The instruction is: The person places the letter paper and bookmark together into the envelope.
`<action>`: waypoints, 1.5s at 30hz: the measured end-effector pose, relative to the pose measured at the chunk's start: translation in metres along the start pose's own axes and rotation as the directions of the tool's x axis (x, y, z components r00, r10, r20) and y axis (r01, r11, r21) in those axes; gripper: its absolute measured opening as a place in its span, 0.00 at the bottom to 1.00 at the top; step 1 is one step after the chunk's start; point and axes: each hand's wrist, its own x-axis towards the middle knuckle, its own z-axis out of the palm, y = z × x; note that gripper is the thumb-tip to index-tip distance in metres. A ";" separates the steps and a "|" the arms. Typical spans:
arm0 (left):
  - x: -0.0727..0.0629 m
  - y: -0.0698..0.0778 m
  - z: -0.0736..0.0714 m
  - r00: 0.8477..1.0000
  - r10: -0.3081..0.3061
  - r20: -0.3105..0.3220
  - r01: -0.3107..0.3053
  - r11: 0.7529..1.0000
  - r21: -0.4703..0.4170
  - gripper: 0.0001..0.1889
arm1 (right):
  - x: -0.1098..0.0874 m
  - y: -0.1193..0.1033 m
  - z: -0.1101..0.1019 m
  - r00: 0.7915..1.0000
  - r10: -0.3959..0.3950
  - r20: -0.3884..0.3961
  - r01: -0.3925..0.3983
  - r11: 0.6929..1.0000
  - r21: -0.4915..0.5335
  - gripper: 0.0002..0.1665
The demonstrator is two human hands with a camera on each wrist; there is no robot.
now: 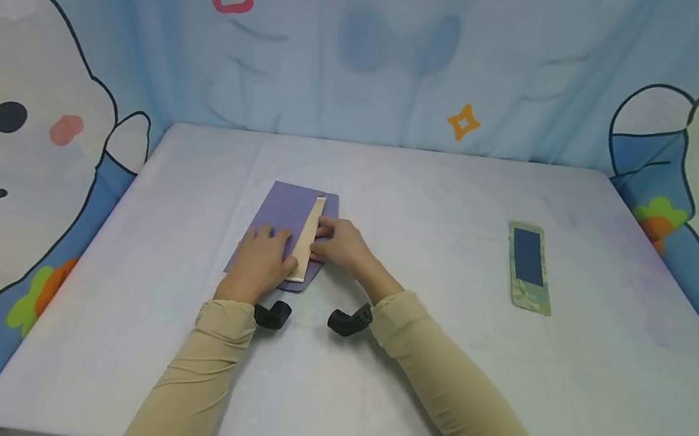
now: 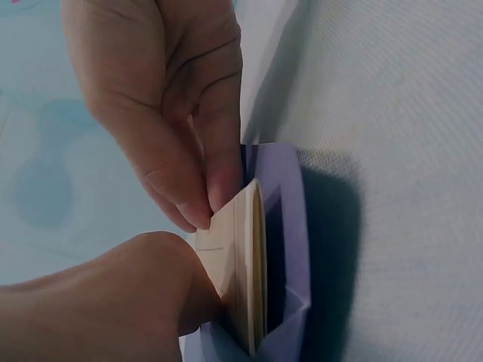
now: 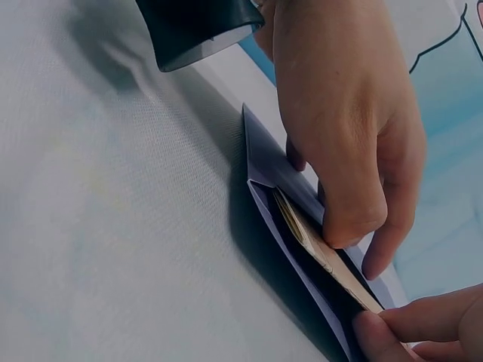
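A purple paper envelope (image 1: 286, 207) lies at an angle on the table, its near end gaping in the wrist views. On it lies a narrow folded strip of cream paper (image 1: 308, 241), its layered edge and thin printed lines showing in the left wrist view (image 2: 241, 249). My left hand (image 1: 259, 261) rests on the envelope's left side, fingers spread, thumb pressing the strip near its close end. At the strip's right edge my right hand (image 1: 343, 246) pinches the paper between thumb and fingertips. Part of the strip is hidden beneath the fingers.
A flat greenish packet (image 1: 532, 301) with a dark blue rectangle lies to the right on the white tablecloth (image 1: 442, 351). Black wrist devices (image 1: 350, 321) stick out below both hands. A printed blue curtain (image 1: 307, 72) hangs behind the table.
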 end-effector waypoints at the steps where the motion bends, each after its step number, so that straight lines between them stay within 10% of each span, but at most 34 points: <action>1: 0.000 0.000 0.001 1.000 0.002 -0.001 -0.002 1.000 0.003 0.29 | 0.000 0.000 0.000 1.000 0.003 0.002 -0.003 1.000 0.007 0.42; 23: 0.001 0.003 0.001 1.000 0.019 -0.013 -0.019 1.000 0.020 0.28 | 0.004 -0.001 0.009 0.999 -0.022 -0.043 0.023 0.999 0.022 0.33; 45: 0.001 -0.003 0.002 1.000 0.003 0.003 -0.003 1.000 0.031 0.28 | -0.012 -0.010 0.010 0.991 0.098 0.086 -0.120 0.948 0.295 0.34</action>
